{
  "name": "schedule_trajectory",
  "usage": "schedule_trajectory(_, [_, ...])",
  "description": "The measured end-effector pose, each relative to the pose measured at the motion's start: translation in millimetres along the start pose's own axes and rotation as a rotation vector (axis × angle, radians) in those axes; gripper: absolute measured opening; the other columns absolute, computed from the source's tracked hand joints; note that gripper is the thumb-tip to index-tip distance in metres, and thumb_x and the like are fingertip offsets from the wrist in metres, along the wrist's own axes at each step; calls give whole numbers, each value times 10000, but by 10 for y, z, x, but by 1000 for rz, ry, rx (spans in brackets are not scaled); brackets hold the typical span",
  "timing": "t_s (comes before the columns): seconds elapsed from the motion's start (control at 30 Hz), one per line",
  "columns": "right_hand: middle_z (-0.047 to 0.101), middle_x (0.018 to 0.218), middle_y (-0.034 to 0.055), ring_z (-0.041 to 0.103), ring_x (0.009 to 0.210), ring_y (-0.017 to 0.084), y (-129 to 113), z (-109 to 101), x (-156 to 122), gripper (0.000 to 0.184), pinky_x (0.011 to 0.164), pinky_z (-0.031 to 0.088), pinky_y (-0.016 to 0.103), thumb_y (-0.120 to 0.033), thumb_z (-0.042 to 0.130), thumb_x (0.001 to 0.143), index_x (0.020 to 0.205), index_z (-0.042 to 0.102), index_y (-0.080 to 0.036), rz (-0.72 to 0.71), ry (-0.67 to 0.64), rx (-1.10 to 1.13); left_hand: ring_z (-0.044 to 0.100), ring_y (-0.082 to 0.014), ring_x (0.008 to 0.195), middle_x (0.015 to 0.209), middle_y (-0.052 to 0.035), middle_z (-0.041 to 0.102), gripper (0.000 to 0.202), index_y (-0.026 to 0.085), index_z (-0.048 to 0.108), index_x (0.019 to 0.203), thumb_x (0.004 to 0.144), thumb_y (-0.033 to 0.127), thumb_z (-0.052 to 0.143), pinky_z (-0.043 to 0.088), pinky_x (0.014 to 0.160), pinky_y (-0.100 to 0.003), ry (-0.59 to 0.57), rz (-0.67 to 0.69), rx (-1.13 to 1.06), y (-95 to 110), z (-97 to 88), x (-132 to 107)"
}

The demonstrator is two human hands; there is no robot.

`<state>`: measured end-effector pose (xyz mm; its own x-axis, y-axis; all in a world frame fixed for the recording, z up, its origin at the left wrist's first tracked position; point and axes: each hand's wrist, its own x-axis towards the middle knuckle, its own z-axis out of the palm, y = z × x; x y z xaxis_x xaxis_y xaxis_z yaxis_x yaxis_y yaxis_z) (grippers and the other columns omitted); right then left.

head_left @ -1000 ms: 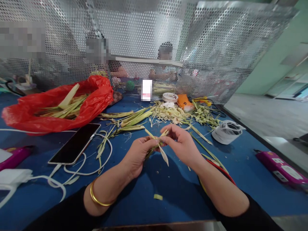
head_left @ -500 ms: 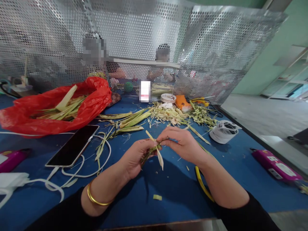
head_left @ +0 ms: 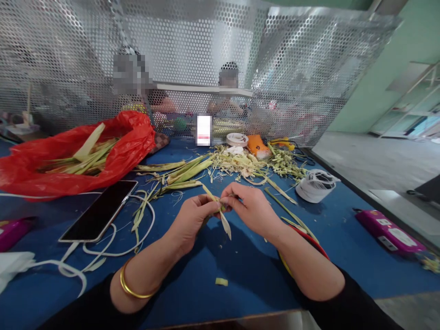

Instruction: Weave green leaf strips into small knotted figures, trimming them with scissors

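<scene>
Both hands meet over the blue table [head_left: 254, 284], working a small husk piece [head_left: 225, 224] between them; its pale pointed tail hangs down toward the tabletop, the other end angling up and away. Left hand [head_left: 194, 215], gold bangle [head_left: 132, 289] at wrist: thumb and forefinger pinching the piece, remaining fingers partly hidden. Right hand [head_left: 249, 201]: thumb and forefinger pinched at the same spot, lower fingers unclear. Small yellowish scrap [head_left: 222, 282] on the near side. Beyond the hands, long husk strips [head_left: 189, 172] and a scrap heap [head_left: 237, 162]; red bag [head_left: 137, 137] to the left
</scene>
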<state>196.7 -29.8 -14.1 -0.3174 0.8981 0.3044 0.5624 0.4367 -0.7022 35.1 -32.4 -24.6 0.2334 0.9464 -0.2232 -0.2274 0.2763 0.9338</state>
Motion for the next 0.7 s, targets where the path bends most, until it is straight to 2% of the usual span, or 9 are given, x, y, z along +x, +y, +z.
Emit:
schedule_trajectory(0.13, [598, 685, -20, 528, 622, 129, 4, 48, 1, 123, 596, 347, 230, -203, 516, 900, 780, 543, -214, 13, 25, -116, 589, -132, 633, 655, -22, 690, 69, 156, 718, 671, 627, 208, 723, 454, 661, -229, 63, 159, 135, -31, 8, 10])
schedule_trajectory(0.27, [593, 665, -2, 513, 598, 146, -17, 65, 6, 117, 570, 316, 247, -216, 494, 909, 799, 533, -206, 105, -7, -204, 579, -137, 623, 646, -6, 675, 70, 160, 696, 676, 626, 203, 719, 444, 629, -229, 91, 199, 268, -62, -2, 31])
schedule_trajectory(0.43, [581, 595, -29, 504, 545, 128, -24, 88, -1, 148, 549, 323, 238, -229, 518, 887, 741, 537, -213, 184, 14, -63, 587, -147, 639, 664, -1, 677, 71, 168, 697, 687, 674, 236, 683, 427, 625, -232, 110, 253, 435, -54, -23, 30])
schedule_trajectory(0.57, [599, 621, -36, 535, 570, 117, -5, 118, -15, 125, 552, 362, 222, -221, 545, 863, 743, 575, -214, 154, 85, 82, 585, -148, 646, 651, 8, 668, 68, 175, 705, 665, 675, 228, 665, 423, 633, -229, 93, 279, 423, -30, -27, 20])
schedule_trajectory(0.7, [619, 647, -28, 549, 615, 116, 16, 102, -5, 136, 584, 381, 219, -195, 566, 860, 748, 644, -205, 51, 100, 48, 580, -149, 657, 660, 2, 672, 74, 165, 708, 671, 643, 226, 679, 426, 657, -238, 109, 251, 344, -35, -33, 23])
